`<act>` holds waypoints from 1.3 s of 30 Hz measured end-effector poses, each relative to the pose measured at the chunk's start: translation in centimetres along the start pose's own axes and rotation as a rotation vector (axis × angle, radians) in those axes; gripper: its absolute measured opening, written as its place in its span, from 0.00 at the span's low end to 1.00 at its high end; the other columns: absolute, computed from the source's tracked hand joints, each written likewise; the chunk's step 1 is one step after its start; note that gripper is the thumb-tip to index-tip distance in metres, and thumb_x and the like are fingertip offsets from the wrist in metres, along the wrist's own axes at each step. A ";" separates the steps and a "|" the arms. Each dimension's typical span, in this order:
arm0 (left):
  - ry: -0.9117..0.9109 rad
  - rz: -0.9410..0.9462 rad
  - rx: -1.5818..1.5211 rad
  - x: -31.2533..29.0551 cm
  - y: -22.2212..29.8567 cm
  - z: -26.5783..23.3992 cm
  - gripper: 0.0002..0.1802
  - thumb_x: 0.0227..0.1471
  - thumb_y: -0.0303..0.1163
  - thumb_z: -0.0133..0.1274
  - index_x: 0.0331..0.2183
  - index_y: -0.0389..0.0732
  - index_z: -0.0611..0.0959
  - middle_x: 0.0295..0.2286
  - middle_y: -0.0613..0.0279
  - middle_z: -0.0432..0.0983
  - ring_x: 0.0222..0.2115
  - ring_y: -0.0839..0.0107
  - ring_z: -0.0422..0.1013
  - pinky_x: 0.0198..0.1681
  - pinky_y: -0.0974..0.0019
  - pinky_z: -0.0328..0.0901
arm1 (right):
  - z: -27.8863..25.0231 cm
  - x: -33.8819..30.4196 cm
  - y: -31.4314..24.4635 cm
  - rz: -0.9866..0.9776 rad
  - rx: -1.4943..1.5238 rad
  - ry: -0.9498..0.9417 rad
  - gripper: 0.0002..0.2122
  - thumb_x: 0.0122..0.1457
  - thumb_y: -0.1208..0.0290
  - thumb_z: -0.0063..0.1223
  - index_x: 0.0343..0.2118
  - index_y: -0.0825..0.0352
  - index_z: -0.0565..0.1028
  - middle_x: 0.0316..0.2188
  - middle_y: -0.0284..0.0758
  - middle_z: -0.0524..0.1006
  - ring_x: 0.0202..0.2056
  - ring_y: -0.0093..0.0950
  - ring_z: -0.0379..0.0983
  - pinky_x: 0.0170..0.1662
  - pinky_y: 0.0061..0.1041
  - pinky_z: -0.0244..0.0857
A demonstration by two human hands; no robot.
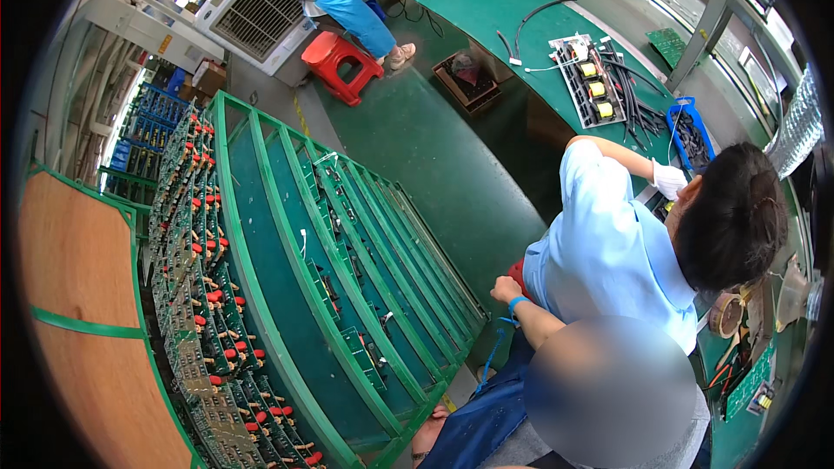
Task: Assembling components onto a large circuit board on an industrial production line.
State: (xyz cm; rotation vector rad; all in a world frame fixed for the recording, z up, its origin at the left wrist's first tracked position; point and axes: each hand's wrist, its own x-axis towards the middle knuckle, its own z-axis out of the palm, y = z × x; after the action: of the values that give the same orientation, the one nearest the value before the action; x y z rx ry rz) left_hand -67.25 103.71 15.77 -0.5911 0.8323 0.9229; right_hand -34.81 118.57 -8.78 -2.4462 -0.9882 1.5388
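Note:
Neither of my hands can be made out. Nearest below is a seated person in dark blue and grey, head blurred; a blue strap circles that person's wrist, and the bare hand is loosely curled. Bare skin with a dark band shows beside the rack's lower corner; whose it is stays unclear. A co-worker in a light blue shirt leans over the bench, a white-gloved hand by a blue bin of small dark parts. A green slatted rack holds circuit boards with red parts along its left side.
The green bench bears a board with yellow transformers and black cables. Further off are another person, a red stool and an air cooler. A wooden panel stands at left; a carton lies under the bench.

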 end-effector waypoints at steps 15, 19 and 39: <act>0.107 0.078 0.007 1.1 0.4 -0.9 0.09 0.51 0.29 0.53 0.34 0.35 0.76 0.26 0.60 0.67 0.27 0.69 0.62 0.28 0.70 0.62 | 4.0 -2.0 6.3 -0.131 -0.165 -0.032 0.16 0.52 0.63 0.56 0.41 0.67 0.80 0.45 0.48 0.78 0.49 0.45 0.75 0.52 0.41 0.69; 0.129 0.070 0.046 1.3 0.6 -1.2 0.10 0.51 0.28 0.53 0.36 0.34 0.76 0.27 0.59 0.68 0.27 0.69 0.62 0.29 0.71 0.62 | 4.1 -2.6 6.5 -0.105 -0.190 -0.076 0.16 0.52 0.62 0.55 0.41 0.65 0.81 0.45 0.47 0.78 0.48 0.45 0.75 0.52 0.42 0.69; 0.157 0.035 0.096 1.6 1.1 -2.1 0.12 0.54 0.30 0.52 0.37 0.30 0.74 0.30 0.54 0.69 0.28 0.69 0.64 0.29 0.71 0.63 | 4.8 -3.9 7.1 -0.186 -0.170 -0.102 0.16 0.51 0.67 0.55 0.41 0.70 0.80 0.45 0.49 0.78 0.48 0.46 0.75 0.51 0.42 0.70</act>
State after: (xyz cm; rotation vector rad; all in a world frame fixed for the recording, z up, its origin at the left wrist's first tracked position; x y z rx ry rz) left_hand -68.38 103.39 13.21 -0.5725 1.0251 0.8712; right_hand -36.58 109.55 -10.96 -2.3188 -1.3750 1.5897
